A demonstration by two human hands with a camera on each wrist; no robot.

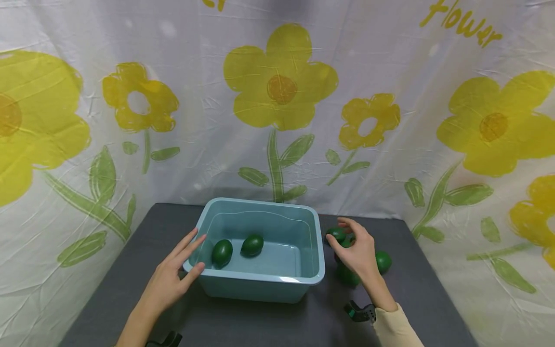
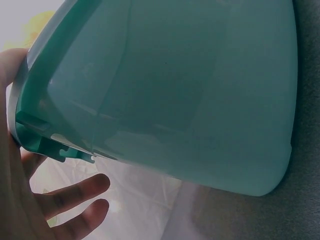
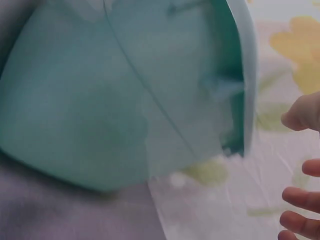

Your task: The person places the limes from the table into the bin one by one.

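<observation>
Nearest you in the head view are your two forearms, the right one in a cream sleeve with a dark wrist mount beside it. Your left hand lies with straight, spread fingers against the near-left corner of the pale teal rectangular plastic tub, thumb at the rim, gripping nothing. Your right hand hovers just right of the tub with fingers loosely curved over a cluster of dark green egg-shaped fruits on the grey tabletop; its fingertips touch or nearly touch the far-left one, but you cannot tell whether they have closed on it. Another green fruit shows to the right of the hand, and one more sits partly under the wrist. Only the head view looks inside the tub, where two green fruits lie side by side, just apart, on the left half of the floor. The left wrist view shows what the head view hides: the tub's outer wall and the ribbed underside of its rim, with your fingers extended below the rim. The right wrist view, blurred, shows the tub's right wall and your fingertips apart, no fruit in sight. A white cloth printed with yellow flowers hangs behind the table.
</observation>
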